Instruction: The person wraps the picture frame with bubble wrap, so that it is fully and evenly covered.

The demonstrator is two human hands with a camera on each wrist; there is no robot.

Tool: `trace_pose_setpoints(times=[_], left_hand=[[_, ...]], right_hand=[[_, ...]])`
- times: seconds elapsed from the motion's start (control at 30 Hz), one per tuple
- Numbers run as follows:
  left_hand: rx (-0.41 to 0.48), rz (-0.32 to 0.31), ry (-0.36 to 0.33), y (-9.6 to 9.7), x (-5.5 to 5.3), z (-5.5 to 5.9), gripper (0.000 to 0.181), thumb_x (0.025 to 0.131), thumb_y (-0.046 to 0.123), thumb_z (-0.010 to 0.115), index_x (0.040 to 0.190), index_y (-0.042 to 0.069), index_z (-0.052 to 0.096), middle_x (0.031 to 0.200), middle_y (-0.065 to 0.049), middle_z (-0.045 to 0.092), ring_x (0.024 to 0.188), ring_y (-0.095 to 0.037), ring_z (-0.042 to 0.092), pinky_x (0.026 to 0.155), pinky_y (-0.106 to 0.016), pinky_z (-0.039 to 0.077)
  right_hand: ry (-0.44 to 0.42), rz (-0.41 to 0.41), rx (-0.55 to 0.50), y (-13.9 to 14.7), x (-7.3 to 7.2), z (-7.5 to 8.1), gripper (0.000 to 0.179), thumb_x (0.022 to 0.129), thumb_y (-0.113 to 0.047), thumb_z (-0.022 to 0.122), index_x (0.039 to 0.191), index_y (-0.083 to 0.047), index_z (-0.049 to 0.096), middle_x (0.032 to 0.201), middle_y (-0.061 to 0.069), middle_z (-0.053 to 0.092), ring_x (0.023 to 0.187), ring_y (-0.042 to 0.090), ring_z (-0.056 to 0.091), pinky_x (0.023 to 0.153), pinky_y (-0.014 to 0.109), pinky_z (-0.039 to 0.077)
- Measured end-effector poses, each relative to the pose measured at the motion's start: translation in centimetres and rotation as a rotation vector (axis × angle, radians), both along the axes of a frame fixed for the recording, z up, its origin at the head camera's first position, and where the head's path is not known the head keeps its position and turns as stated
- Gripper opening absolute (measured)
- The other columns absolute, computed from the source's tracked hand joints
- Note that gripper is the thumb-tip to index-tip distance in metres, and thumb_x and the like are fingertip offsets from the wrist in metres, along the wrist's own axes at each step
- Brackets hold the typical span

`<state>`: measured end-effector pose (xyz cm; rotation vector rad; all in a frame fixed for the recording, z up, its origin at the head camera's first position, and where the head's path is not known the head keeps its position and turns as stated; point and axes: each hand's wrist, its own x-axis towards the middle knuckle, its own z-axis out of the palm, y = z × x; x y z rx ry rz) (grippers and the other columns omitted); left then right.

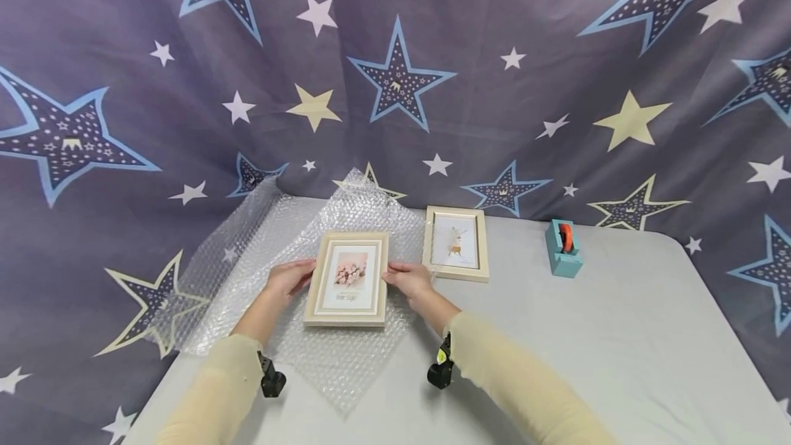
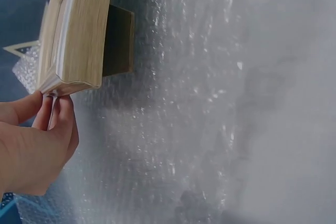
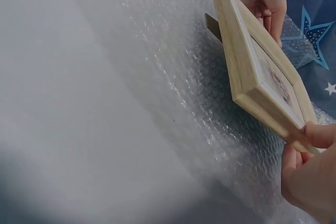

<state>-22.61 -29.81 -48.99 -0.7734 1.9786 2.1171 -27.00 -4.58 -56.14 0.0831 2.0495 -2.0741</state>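
Note:
A light wooden picture frame point(image 1: 381, 273) with a pink flower print is held by its two sides above a sheet of bubble wrap point(image 1: 346, 369). My left hand point(image 1: 289, 279) grips its left edge; in the left wrist view the thumb and fingers of that hand point(image 2: 42, 145) pinch the frame's side point(image 2: 84, 30). On the right edge, my right hand point(image 1: 410, 281) pinches it between thumb and fingers, as the right wrist view also shows on the frame point(image 3: 247, 77). A flap, probably the stand point(image 3: 212, 27), sticks out from the frame's back.
A second wooden frame point(image 1: 481, 253) with a deer picture lies right of the held one, partly beside the bubble wrap. Farther right stands a teal tape dispenser point(image 1: 565, 265) with an orange roll. The grey table point(image 1: 618, 349) meets a star-patterned curtain point(image 1: 469, 122) behind.

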Motion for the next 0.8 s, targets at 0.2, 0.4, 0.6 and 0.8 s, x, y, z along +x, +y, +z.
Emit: trace_pose_setpoints(times=[0.2, 0.4, 0.6, 0.8], left_hand=[[-0.04, 0.004, -0.004, -0.2, -0.1, -0.5, 0.046, 0.09, 0.004, 0.063, 0.133, -0.008, 0.05, 0.067, 0.016, 0.068, 0.066, 0.003, 0.065, 0.068, -0.012, 0.057], [-0.137, -0.005, -0.017, -0.1, 0.0, -1.0, 0.043, 0.091, 0.009, 0.063, 0.13, -0.007, 0.053, 0.082, 0.011, 0.074, 0.068, 0.005, 0.064, 0.071, -0.011, 0.056], [-0.308, -0.054, -0.029, 0.2, 0.2, -1.6, 0.038, 0.094, 0.015, 0.061, 0.126, -0.004, 0.058, 0.111, -0.005, 0.072, 0.073, 0.006, 0.06, 0.08, -0.016, 0.056], [-0.36, -0.104, -0.014, 0.1, -0.2, -1.7, 0.039, 0.095, 0.016, 0.058, 0.127, -0.006, 0.057, 0.115, -0.014, 0.069, 0.075, 0.004, 0.059, 0.094, -0.029, 0.055]], right_hand=[[-0.043, -0.035, 0.106, -0.8, 1.3, 2.5, 0.036, 0.077, -0.002, 0.076, 0.112, 0.004, 0.068, 0.103, 0.018, 0.074, 0.093, 0.022, 0.073, 0.082, 0.029, 0.06], [-0.087, -0.036, 0.171, -0.9, 3.4, 5.2, 0.034, 0.081, 0.002, 0.07, 0.114, 0.008, 0.065, 0.106, 0.022, 0.072, 0.088, 0.017, 0.071, 0.079, 0.025, 0.059], [-0.113, -0.03, 0.184, -0.9, 3.4, 4.6, 0.034, 0.082, 0.001, 0.07, 0.116, 0.005, 0.066, 0.108, 0.021, 0.072, 0.085, 0.012, 0.068, 0.078, 0.025, 0.059], [-0.091, 0.017, 0.243, -0.5, 3.1, 4.7, 0.037, 0.082, -0.002, 0.071, 0.118, 0.004, 0.065, 0.11, 0.019, 0.071, 0.091, 0.016, 0.069, 0.077, 0.024, 0.059]])
